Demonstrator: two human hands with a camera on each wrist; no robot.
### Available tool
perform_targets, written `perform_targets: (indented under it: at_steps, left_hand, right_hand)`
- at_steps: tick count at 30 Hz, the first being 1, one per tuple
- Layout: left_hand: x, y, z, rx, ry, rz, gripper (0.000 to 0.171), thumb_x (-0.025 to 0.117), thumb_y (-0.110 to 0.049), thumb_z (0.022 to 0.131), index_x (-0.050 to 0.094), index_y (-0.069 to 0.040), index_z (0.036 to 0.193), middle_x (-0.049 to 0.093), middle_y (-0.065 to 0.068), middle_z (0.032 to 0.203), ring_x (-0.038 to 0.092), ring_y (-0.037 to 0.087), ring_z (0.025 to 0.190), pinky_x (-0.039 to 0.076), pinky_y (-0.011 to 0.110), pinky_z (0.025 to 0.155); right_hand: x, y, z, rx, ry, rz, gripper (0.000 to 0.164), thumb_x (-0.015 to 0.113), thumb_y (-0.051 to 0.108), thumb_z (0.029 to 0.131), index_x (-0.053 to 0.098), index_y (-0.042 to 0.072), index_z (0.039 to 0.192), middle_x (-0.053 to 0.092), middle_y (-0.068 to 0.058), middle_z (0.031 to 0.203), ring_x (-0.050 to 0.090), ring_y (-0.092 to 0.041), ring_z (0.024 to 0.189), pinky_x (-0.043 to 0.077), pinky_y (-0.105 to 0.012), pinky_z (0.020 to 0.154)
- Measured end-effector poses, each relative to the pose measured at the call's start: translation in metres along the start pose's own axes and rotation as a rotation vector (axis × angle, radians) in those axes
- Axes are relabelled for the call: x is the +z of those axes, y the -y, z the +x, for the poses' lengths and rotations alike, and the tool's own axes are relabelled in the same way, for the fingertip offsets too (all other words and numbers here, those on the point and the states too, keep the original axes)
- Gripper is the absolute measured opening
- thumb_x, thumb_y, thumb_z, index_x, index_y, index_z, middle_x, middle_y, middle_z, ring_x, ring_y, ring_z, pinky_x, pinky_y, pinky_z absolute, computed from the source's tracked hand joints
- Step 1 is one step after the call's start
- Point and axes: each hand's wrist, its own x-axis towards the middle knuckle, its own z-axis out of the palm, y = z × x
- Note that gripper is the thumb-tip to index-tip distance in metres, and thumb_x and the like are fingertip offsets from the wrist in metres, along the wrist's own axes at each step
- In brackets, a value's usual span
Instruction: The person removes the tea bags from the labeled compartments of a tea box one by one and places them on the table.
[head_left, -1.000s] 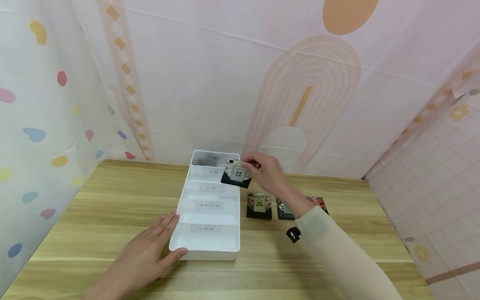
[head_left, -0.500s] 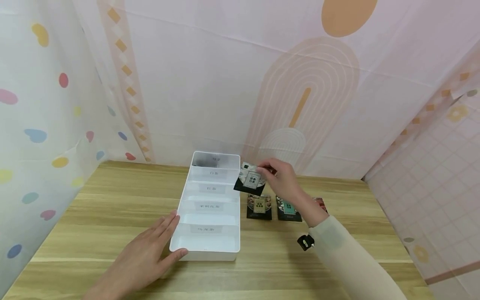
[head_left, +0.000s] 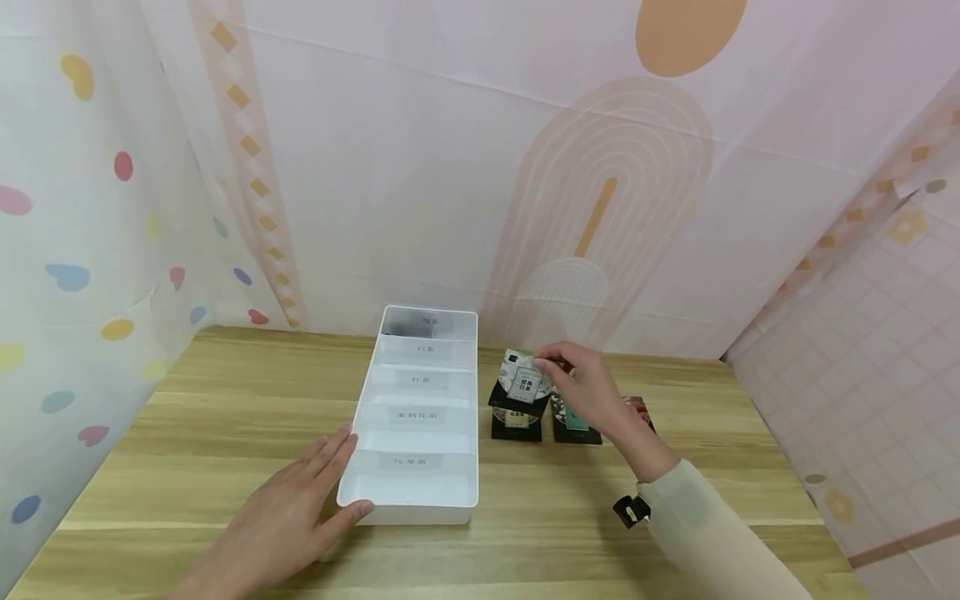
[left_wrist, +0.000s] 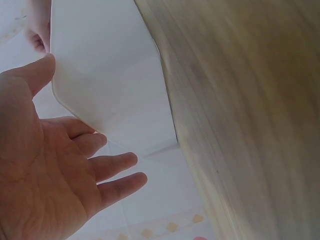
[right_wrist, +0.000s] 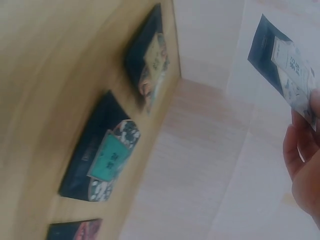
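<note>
Between thumb and fingers, my right hand (head_left: 583, 385) pinches a black-and-white tea sachet (head_left: 522, 383) by its upper right corner. The sachet is held up off the table, overlapping a tea sachet with a yellow label (head_left: 516, 423) in the head view. My left hand (head_left: 288, 504) rests against the near left corner of a long white divided box (head_left: 408, 515), thumb at the front wall and straight fingers along the left side. Labels mark the box's compartments, and something dark shows in the farthest one. In the left wrist view the fingers (left_wrist: 117, 167) are extended beside the box wall (left_wrist: 110, 65).
A tea sachet with a green label (right_wrist: 107, 155) lies right of the yellow one. Beyond it is a red tea sachet (head_left: 639, 410), partly hidden by the right forearm. A patterned curtain (head_left: 420, 167) hangs behind the wooden table (head_left: 187, 417).
My right hand has carried the black-and-white tea sachet from over the box to the right and toward me, now above the yellow-labelled one. The left hand has stayed at the box.
</note>
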Motion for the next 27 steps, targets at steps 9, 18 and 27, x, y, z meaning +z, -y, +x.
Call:
perform_targets:
  at_steps: [9,18,27]
  left_hand:
    - [0.000,0.001,0.000,-0.001,-0.007,0.010,0.084,0.068,-0.054,0.099,0.046,0.005,0.154,0.042,0.020,0.163,0.049,0.047,0.140,0.048,0.059,0.109]
    - [0.000,0.000,-0.001,0.001,-0.005,0.014,0.084,0.067,-0.055,0.099,0.045,0.005,0.155,0.042,0.020,0.163,0.049,0.046,0.141,0.048,0.059,0.109]
    - [-0.002,0.001,0.002,0.000,-0.004,0.009,0.084,0.067,-0.055,0.099,0.045,0.005,0.155,0.041,0.020,0.163,0.049,0.046,0.140,0.048,0.059,0.107]
  right_hand:
    - [0.004,-0.008,-0.023,0.063,0.027,0.014,0.009,0.069,0.005,0.101,0.077,0.007,0.105,0.073,0.003,0.087,0.063,-0.011,0.071,0.052,-0.026,0.057]
    - [0.015,-0.014,-0.042,0.091,0.062,0.012,0.009,0.070,0.005,0.101,0.077,0.010,0.103,0.071,0.006,0.088,0.061,-0.008,0.072,0.054,-0.027,0.060]
    - [0.021,-0.016,-0.049,0.080,0.087,0.043,0.008,0.072,0.002,0.098,0.077,0.008,0.101,0.069,0.005,0.082,0.054,-0.006,0.064,0.047,-0.024,0.053]
